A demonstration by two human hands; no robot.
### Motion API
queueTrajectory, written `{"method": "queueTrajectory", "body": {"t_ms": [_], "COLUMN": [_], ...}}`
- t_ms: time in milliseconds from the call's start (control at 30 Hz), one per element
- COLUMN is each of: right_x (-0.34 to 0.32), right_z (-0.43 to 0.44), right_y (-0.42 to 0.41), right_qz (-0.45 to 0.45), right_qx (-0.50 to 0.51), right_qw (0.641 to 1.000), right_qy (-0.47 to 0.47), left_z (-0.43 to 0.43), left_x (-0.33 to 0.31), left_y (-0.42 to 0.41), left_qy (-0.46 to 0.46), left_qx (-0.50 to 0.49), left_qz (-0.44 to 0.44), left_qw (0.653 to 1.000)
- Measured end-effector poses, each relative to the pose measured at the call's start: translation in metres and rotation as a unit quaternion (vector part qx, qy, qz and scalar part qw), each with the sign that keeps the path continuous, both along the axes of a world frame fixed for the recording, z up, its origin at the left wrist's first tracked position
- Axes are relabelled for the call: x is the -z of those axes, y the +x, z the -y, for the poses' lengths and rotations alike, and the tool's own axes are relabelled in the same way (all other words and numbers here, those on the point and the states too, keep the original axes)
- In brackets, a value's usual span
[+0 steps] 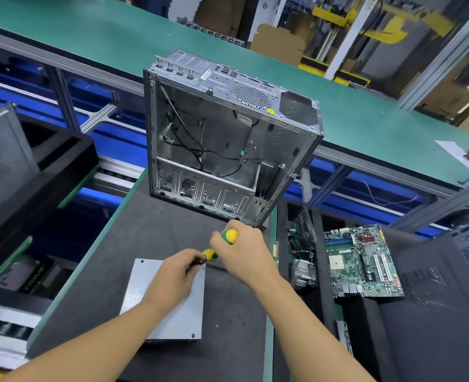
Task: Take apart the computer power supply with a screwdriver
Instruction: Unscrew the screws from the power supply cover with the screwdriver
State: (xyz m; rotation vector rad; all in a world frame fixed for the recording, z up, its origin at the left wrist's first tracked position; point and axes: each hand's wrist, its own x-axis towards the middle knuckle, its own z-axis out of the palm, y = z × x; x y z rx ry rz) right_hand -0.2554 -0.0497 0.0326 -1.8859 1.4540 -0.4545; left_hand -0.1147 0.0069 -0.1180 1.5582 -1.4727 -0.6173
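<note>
The right grip [244, 255] is wrapped tightly around the yellow-and-green handle of the screwdriver [210, 254], fingers curled over it from above. The butt of the handle pokes out on the far side of the fist. The tool slants down and to the left from this grip to the left grip [175, 274], whose thumb and curled fingers pinch the dark shaft close to its tip. The tip itself is hidden behind those fingers.

The power supply [181, 318], a plain grey metal box, lies flat directly under the left grip. The left wrist crosses its top face, and the screwdriver comes down at its far right corner. One small screw head shows at the far left corner and another at the near right corner. The box rests on the dark mat of the desk [112, 257].

Just beyond the right grip an emptied computer case [227, 139] stands open-sided at the far end of the mat, with loose black cables hanging inside it. To the right of the right grip, off the mat, lie a finned heatsink [303, 271] and, farther right, a green motherboard [363, 260]. A green conveyor belt [90, 31] runs behind the case.
</note>
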Motion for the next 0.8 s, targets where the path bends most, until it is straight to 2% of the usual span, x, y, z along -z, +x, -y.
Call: {"method": "queueTrajectory", "body": {"t_ms": [167, 233, 333, 400, 533, 633, 667, 733, 800], "right_x": [-0.016, -0.021, -0.019, -0.013, -0.02, -0.033, -0.035, -0.036, -0.035], "right_z": [0.008, 0.012, 0.009, 0.006, 0.015, 0.026, 0.026, 0.025, 0.023], "right_y": [0.004, 0.01, 0.021, 0.024, 0.02, 0.016, 0.016, 0.017, 0.019], "right_qz": [-0.043, -0.07, -0.082, -0.098, -0.1, -0.044, -0.03, -0.047, -0.102], "right_qx": [-0.051, -0.037, 0.009, -0.009, -0.087, -0.114, -0.12, -0.137, -0.184], "right_qw": [0.997, 0.997, 0.996, 0.994, 0.99, 0.981, 0.98, 0.981, 0.975], "right_qy": [0.033, 0.019, -0.012, -0.037, 0.037, 0.148, 0.159, 0.126, 0.068], "left_z": [-0.003, -0.004, -0.011, -0.015, -0.013, -0.01, -0.011, -0.011, -0.011], "left_x": [-0.007, -0.011, -0.005, -0.002, 0.003, 0.001, 0.001, 0.002, 0.0], "left_y": [-0.001, -0.003, 0.004, 0.013, 0.012, 0.011, 0.012, 0.015, 0.014], "left_qy": [0.031, 0.065, 0.073, 0.112, 0.084, 0.088, 0.087, 0.077, 0.058], "left_qx": [-0.003, 0.006, -0.026, -0.038, -0.001, 0.011, 0.01, 0.005, -0.007], "left_qz": [0.013, 0.027, 0.238, 0.305, 0.324, 0.322, 0.319, 0.309, 0.266], "left_qw": [0.999, 0.997, 0.968, 0.945, 0.942, 0.943, 0.944, 0.948, 0.962]}}
